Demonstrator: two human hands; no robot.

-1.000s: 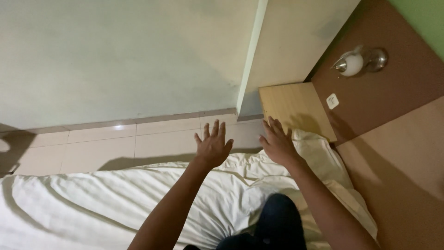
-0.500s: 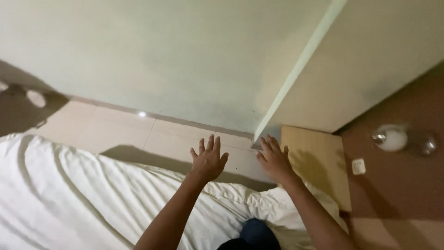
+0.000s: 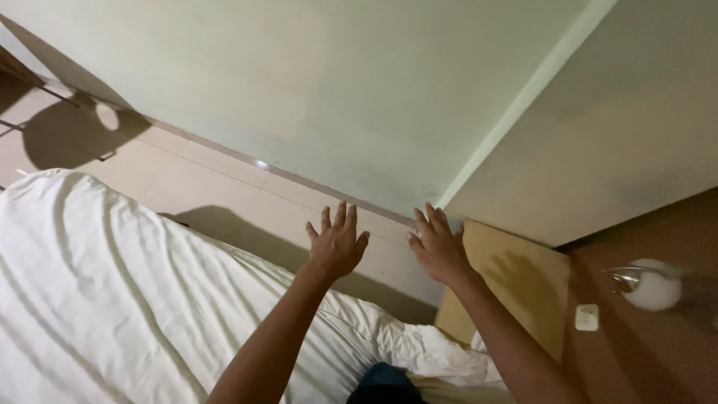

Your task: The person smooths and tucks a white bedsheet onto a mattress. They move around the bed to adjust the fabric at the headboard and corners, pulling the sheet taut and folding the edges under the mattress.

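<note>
Both hands held out empty above the bed, holding nothing. Left hand (image 3: 336, 243) and right hand (image 3: 437, 247): fingers spread apart. Rumpled white cotton bed sheet (image 3: 112, 299) lies across the bed, bunched at the head-end corner beside the pale wooden bedside table (image 3: 523, 277). Judged light, soft, limp, not slippery; best pinched at the bunched edge.
</note>
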